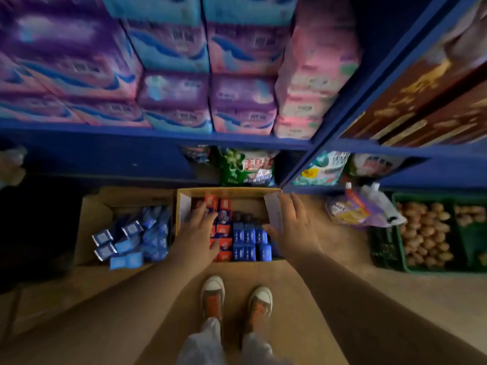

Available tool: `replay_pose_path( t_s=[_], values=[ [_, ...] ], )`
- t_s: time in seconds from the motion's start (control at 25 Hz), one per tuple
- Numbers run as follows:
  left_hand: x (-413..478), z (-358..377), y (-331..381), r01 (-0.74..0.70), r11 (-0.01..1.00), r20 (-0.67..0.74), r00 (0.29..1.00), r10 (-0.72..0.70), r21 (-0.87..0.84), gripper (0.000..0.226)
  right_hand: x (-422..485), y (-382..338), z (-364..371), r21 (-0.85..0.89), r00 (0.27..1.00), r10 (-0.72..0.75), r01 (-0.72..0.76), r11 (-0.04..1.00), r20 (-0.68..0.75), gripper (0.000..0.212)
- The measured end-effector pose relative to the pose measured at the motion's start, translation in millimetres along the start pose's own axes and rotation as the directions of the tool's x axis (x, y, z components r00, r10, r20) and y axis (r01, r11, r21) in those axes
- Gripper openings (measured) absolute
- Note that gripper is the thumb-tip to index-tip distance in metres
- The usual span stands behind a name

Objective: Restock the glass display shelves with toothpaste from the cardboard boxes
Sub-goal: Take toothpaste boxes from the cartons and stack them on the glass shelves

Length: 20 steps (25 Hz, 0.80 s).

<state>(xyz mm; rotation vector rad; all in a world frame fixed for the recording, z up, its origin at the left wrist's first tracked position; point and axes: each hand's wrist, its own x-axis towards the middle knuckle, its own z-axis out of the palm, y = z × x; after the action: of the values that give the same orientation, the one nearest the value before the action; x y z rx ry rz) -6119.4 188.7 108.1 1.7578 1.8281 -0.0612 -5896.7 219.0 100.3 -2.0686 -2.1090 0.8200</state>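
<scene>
On the floor (pixel 342 262), the middle cardboard box (pixel 229 192) holds red toothpaste cartons (pixel 224 229) on its left side and blue toothpaste cartons (pixel 249 242) on its right. All stand on end, long axes upright. The left cardboard box (pixel 89 219) holds loose blue cartons (pixel 131 238), jumbled and pointing every way. The left hand (pixel 195 233) rests on the red toothpaste cartons with its fingers straight. The right hand (pixel 292 227), fingers spread and holding nothing, is at the middle box's right flap.

Deep blue shelf frame (pixel 158 133), purple, pink and teal packs (pixel 174 96) with blue waves at twelve o'clock, brown cardboard box (pixel 226 191), red-and-white cartons (pixel 224 229), dark blue cartons (pixel 249 242), green crate (pixel 395 248) at three o'clock, orange white-toed shoes (pixel 213 299) at six o'clock
</scene>
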Motion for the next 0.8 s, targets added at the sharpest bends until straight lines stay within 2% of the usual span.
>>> replay_pose_path(
  t_s=[0.08,0.2,0.28,0.36,0.52,0.64,0.8],
  values=[
    [22,46,-7,0.103,0.988,0.095,0.991,-0.093,-0.115,0.068,10,22,44,0.103,0.990,0.124,-0.131,0.986,0.073,0.082],
    [51,108,-13,0.296,0.918,0.238,0.942,-0.236,-0.262,0.063,21,52,108,0.195,0.945,0.262,-0.299,0.934,0.195,0.082],
    [65,140,-16,0.326,0.895,0.296,0.926,-0.236,-0.306,0.061,28,67,140,0.229,0.914,0.301,-0.365,0.902,0.272,0.081],
    [79,163,-19,0.277,0.924,0.314,0.931,-0.189,-0.264,0.061,37,79,163,0.237,0.891,0.311,-0.397,0.887,0.331,0.081],
    [115,200,-24,0.053,0.998,0.295,0.955,-0.040,-0.035,0.064,65,100,200,0.205,0.859,0.337,-0.436,0.876,0.386,0.077],
    [150,217,-23,-0.026,0.995,0.290,0.957,-0.004,0.100,0.071,85,114,217,0.186,0.847,0.348,-0.448,0.875,0.403,0.075],
    [186,243,-21,-0.116,0.956,0.387,0.922,0.003,0.268,0.084,97,128,232,0.146,0.810,0.331,-0.448,0.882,0.485,0.086]
  ],
)
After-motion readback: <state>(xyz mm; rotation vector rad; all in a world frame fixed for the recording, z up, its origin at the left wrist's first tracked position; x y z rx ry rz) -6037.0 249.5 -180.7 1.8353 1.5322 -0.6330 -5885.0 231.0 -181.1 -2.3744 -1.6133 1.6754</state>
